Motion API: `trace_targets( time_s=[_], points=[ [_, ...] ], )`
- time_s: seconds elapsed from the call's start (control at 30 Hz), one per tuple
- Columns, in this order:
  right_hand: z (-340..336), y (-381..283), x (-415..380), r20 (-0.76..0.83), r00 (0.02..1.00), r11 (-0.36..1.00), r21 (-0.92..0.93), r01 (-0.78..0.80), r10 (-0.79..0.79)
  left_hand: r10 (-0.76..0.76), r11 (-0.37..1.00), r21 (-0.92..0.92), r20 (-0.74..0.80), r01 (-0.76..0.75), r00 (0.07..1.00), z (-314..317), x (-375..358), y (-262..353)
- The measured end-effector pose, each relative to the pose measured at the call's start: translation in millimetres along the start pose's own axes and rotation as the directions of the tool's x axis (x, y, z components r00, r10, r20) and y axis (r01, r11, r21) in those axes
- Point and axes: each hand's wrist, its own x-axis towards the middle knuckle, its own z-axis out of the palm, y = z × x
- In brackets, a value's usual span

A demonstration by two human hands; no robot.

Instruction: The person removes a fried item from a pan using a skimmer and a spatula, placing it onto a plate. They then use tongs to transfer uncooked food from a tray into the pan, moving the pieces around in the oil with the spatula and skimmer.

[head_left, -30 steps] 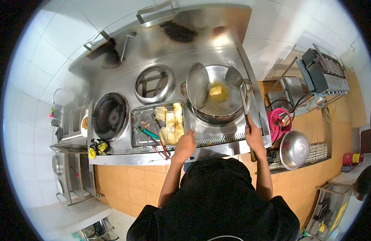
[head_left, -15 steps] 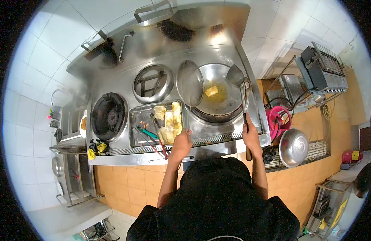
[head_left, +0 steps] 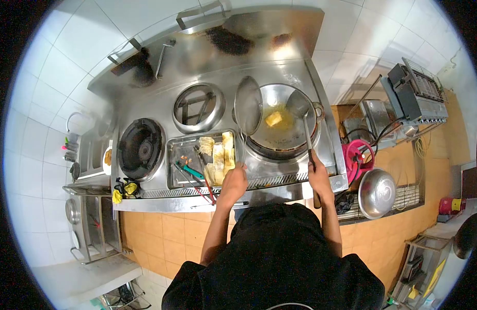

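My left hand (head_left: 234, 184) is closed round the handle of a round mesh strainer (head_left: 248, 106), tilted over the left side of the wok. My right hand (head_left: 320, 180) grips the dark handle of a wok spatula (head_left: 299, 104), whose blade is low inside the wok (head_left: 275, 140), at its right. A yellow, browned piece of food (head_left: 273, 119) lies in the oil at the wok's middle. Left of the wok, a metal tray (head_left: 170, 163) holds pale yellow rolls (head_left: 228, 150), red-handled tongs (head_left: 206, 178) and a green-handled tool (head_left: 191, 171).
An open burner ring (head_left: 219, 114) is behind the tray, and a black burner (head_left: 141, 147) is at the left. Yellow-black cloth (head_left: 124, 190) lies at the stove's front left corner. Right of the stove are a pink basket (head_left: 371, 147) and a metal bowl (head_left: 377, 192).
The spatula blade has come down from the wok's right rim to inside the wok, moving left. The strainer has shifted slightly and stays over the wok's left side.
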Motion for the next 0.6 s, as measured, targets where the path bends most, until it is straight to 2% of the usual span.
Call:
trace_targets(
  time_s=[0.03,0.1,0.13,0.2,0.23,0.27,0.33,0.37,0.43,0.47,0.53,0.57,0.6],
  points=[
    [5.5,7.7,1.6,-0.001,1.000,1.000,0.000,0.001,-0.001,0.007,1.000,0.027,-0.013,-0.006,1.000,-1.3,0.8,3.0],
    [13.9,15.3,3.6,-0.043,0.965,0.966,-0.008,0.257,-0.257,0.013,0.999,0.045,0.000,-0.013,1.000,-2.1,4.0,8.1],
    [13.8,20.4,3.4,-0.045,0.966,0.967,-0.008,0.254,-0.254,0.015,0.998,0.065,0.015,-0.016,1.000,-1.9,4.6,9.5],
    [3.4,-6.9,-3.0,0.030,0.997,0.986,0.151,0.069,-0.074,0.009,0.998,0.069,0.018,-0.010,1.000,0.2,5.9,9.4],
    [-0.9,-14.8,-3.7,0.019,1.000,0.997,0.071,0.017,-0.019,0.002,0.997,0.073,0.017,-0.003,1.000,1.2,5.8,9.1],
    [-5.4,-24.9,-5.9,0.018,1.000,0.997,0.072,0.014,-0.015,0.003,0.997,0.074,0.020,-0.004,1.000,1.9,5.7,9.2],
    [-11.5,-40.9,-8.2,0.087,0.980,0.984,0.007,-0.180,0.179,0.012,0.994,0.109,0.026,-0.014,1.000,2.4,6.9,9.4],
    [-6.8,-31.4,-6.7,0.086,0.981,0.984,0.008,-0.178,0.176,0.013,0.994,0.109,0.024,-0.016,1.000,2.5,7.6,8.8],
    [10.7,5.0,-0.8,0.013,0.995,0.995,0.002,0.101,-0.101,0.034,0.996,0.080,0.010,-0.035,0.999,4.6,8.9,7.0],
    [15.7,16.2,3.9,0.011,0.995,0.995,0.001,0.100,-0.100,0.036,0.996,0.079,0.011,-0.037,0.999,6.2,10.5,6.1],
    [24.1,29.8,8.3,-0.068,0.951,0.953,-0.004,0.302,-0.302,0.034,0.996,0.079,0.021,-0.036,0.999,6.7,10.7,2.5],
    [19.8,20.4,4.8,-0.064,0.951,0.953,-0.002,0.301,-0.301,0.030,0.996,0.079,0.021,-0.031,0.999,6.1,9.7,2.1],
    [9.2,-0.6,0.0,-0.034,0.985,0.984,0.058,0.170,-0.168,0.040,0.997,0.069,0.016,-0.041,0.999,5.6,10.0,2.4]
  ],
)
